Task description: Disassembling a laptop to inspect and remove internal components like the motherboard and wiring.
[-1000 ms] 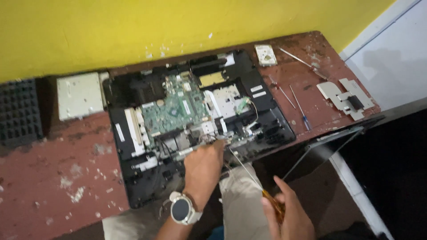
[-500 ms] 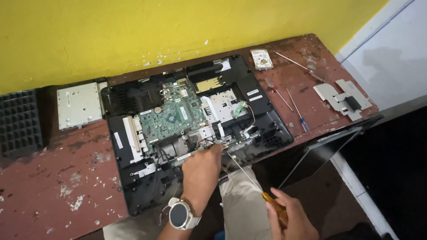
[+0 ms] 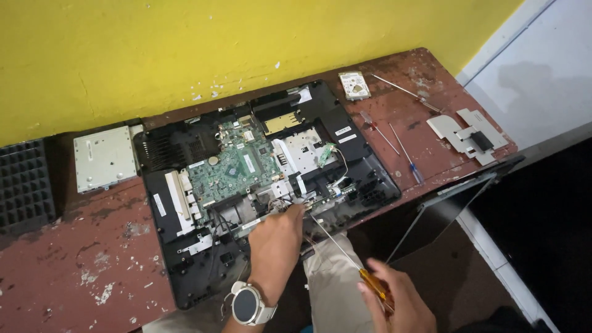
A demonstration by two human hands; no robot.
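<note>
Since the earlier frames, both hands hold nearly the same stations; only the view has shifted slightly.

Nearest, the right hand [image 3: 394, 302] is closed around the yellow-orange handle of a long, thin-shafted screwdriver [image 3: 345, 253]. The shaft angles up and left so that its tip meets the near edge of the opened black plastic laptop base [image 3: 185, 271], just beside the left fingertips. The left hand [image 3: 277, 240], wearing a round dark wristwatch with a white strap [image 3: 246, 305], lies palm-down on the base. Its fingers are drawn together at a cluster of thin wires and a small bracket, apparently steadying that spot for the tool; whether they pinch anything cannot be told.

The base lies across the middle of the worn red-brown desk [image 3: 74, 271], with its green circuit board [image 3: 231, 166] exposed. Toward the desk's right edge lie two small screwdrivers [image 3: 394, 145] and grey metal cover plates [image 3: 468, 132], set within reach. Near the far edge sit a silver hard drive [image 3: 354, 85] and, at left, a flat silver optical drive [image 3: 105, 157].
</note>
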